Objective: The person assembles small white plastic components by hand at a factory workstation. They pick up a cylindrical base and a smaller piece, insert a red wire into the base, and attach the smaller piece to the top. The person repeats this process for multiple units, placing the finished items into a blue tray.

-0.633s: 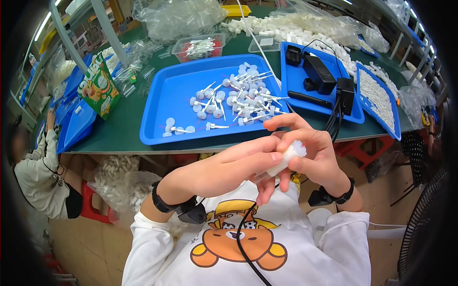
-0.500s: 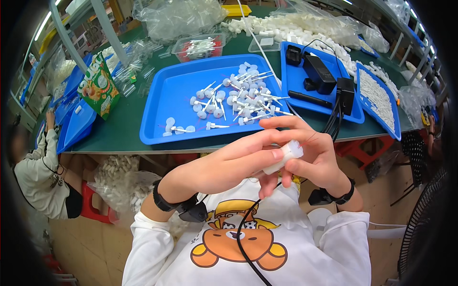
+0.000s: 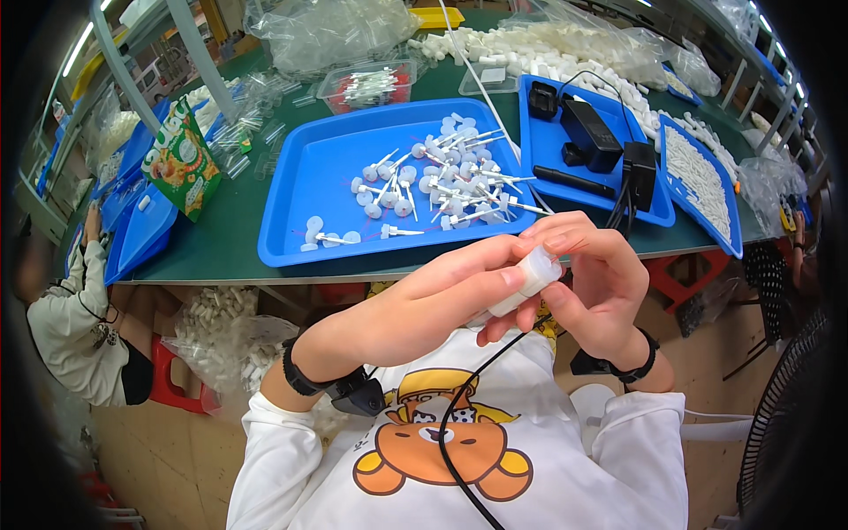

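Observation:
Both my hands meet below the table edge, over my lap. My left hand [image 3: 450, 291] and my right hand [image 3: 592, 283] together grip a small white plastic tube with a cap [image 3: 530, 278]; the left fingers pinch it from the left, the right fingers curl around its capped end. In front of them a large blue tray [image 3: 309, 238] holds several white caps with thin sticks [image 3: 442, 181].
A second blue tray [image 3: 539, 150] holds black devices and cables. A third tray [image 3: 698, 177] with white parts lies at right, a heap of white tubes [image 3: 548, 49] behind. A snack bag [image 3: 181, 163] and clear bags are at left. A person in white [image 3: 71, 318] sits at lower left.
My hands have shifted slightly and the tube has turned a little between my fingers; otherwise nothing has moved.

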`<action>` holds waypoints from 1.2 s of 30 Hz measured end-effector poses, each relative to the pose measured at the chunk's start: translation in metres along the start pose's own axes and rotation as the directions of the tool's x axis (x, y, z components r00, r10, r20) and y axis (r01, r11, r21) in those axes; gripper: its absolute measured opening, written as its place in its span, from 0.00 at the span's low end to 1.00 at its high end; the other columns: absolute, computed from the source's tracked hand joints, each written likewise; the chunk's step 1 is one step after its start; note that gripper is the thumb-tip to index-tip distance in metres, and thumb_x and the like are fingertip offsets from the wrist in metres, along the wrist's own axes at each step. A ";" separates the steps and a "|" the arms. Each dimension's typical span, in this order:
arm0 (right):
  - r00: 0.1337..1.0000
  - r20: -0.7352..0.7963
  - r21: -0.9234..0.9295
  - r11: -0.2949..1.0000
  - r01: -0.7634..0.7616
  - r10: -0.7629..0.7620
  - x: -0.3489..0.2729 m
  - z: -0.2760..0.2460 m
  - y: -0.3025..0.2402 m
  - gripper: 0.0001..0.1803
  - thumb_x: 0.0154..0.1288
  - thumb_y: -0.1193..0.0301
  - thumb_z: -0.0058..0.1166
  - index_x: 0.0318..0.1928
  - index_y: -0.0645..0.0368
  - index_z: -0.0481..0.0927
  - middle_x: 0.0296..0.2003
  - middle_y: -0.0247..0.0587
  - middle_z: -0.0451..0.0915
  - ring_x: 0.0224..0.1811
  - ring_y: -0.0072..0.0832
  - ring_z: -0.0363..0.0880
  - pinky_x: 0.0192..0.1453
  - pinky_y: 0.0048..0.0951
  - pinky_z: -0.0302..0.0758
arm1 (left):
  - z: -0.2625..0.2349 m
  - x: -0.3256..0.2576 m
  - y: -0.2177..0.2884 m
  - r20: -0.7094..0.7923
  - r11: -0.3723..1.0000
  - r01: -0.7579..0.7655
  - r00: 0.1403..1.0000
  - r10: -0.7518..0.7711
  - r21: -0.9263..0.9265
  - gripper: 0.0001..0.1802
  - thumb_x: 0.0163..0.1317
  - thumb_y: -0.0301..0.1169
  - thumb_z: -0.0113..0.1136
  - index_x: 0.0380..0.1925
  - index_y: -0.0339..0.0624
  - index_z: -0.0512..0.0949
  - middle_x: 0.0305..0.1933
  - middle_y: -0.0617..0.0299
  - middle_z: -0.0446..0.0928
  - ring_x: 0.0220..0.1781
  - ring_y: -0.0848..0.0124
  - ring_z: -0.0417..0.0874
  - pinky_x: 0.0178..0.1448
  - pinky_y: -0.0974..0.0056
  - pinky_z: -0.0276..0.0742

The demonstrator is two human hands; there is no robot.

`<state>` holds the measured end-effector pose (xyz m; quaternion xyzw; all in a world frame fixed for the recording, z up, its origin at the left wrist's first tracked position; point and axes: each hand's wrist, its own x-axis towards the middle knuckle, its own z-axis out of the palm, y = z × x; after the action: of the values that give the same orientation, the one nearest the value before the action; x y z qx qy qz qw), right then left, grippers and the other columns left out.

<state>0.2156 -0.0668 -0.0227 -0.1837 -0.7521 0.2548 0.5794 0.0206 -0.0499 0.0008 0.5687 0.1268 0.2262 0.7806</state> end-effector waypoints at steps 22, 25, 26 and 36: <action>0.997 -0.064 -0.161 0.985 -0.063 0.053 -0.001 0.012 0.004 0.14 0.41 0.85 0.58 0.33 0.62 0.74 0.40 0.43 0.80 0.50 0.34 0.73 0.53 0.33 0.71 | 0.001 0.007 -0.015 -0.167 0.997 -0.027 0.985 0.040 0.075 0.19 0.63 0.29 0.40 0.55 0.39 0.57 0.27 0.69 0.63 0.27 0.83 0.60 0.30 0.75 0.58; 0.995 -0.086 -0.187 0.980 -0.062 0.047 -0.003 0.015 0.005 0.14 0.41 0.85 0.58 0.32 0.62 0.74 0.40 0.43 0.80 0.50 0.35 0.74 0.52 0.32 0.72 | 0.002 0.009 -0.015 -0.191 0.997 -0.012 0.981 0.026 0.076 0.18 0.63 0.29 0.40 0.54 0.40 0.58 0.26 0.70 0.63 0.26 0.84 0.60 0.29 0.75 0.57; 0.995 -0.089 -0.204 0.977 -0.059 0.042 -0.002 0.015 0.005 0.14 0.41 0.85 0.58 0.32 0.62 0.74 0.39 0.43 0.81 0.49 0.35 0.74 0.51 0.32 0.72 | 0.002 0.009 -0.014 -0.199 0.997 -0.005 0.980 0.020 0.077 0.18 0.63 0.29 0.40 0.53 0.40 0.58 0.26 0.70 0.62 0.26 0.84 0.60 0.29 0.75 0.57; 0.995 -0.089 -0.323 0.946 0.010 -0.041 -0.002 0.019 0.002 0.14 0.40 0.84 0.60 0.32 0.64 0.76 0.39 0.43 0.81 0.46 0.38 0.77 0.48 0.32 0.74 | 0.005 0.008 -0.011 -0.274 0.995 0.051 0.961 -0.027 0.080 0.23 0.56 0.27 0.37 0.54 0.39 0.60 0.30 0.64 0.68 0.26 0.79 0.66 0.31 0.74 0.62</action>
<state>0.1972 -0.0693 -0.0290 -0.2778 -0.7576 0.1121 0.5800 0.0317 -0.0529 -0.0074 0.5627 0.2538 0.2811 0.7348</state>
